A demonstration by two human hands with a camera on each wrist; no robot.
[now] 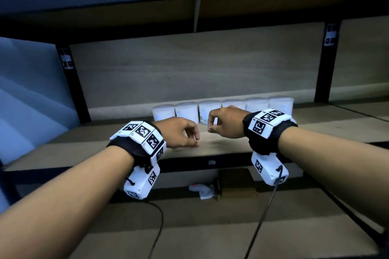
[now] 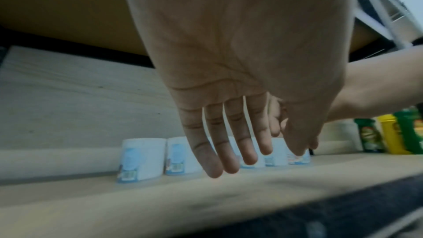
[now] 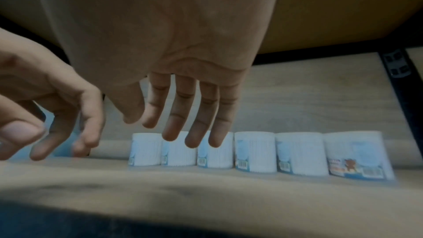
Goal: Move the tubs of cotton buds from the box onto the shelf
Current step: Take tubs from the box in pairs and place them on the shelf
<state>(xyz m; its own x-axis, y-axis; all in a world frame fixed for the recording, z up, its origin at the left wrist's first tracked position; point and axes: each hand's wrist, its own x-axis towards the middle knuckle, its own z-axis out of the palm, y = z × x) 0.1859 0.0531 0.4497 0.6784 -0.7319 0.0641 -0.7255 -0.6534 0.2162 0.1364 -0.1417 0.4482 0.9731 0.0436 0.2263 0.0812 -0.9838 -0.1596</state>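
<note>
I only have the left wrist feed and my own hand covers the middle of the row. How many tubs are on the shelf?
Observer: Six tubs in one row along the back of the shelf, in the right wrist view.
Operator: Right hand holding one?
Observer: No. The right hand is empty, fingers loosely curled, in front of the row.
Operator: Any label facing out?
Observer: The rightmost tub shows a bear picture.

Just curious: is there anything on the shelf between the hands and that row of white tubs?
No. In the right wrist view, only bare shelf board lies between the right hand and the tubs.
</note>
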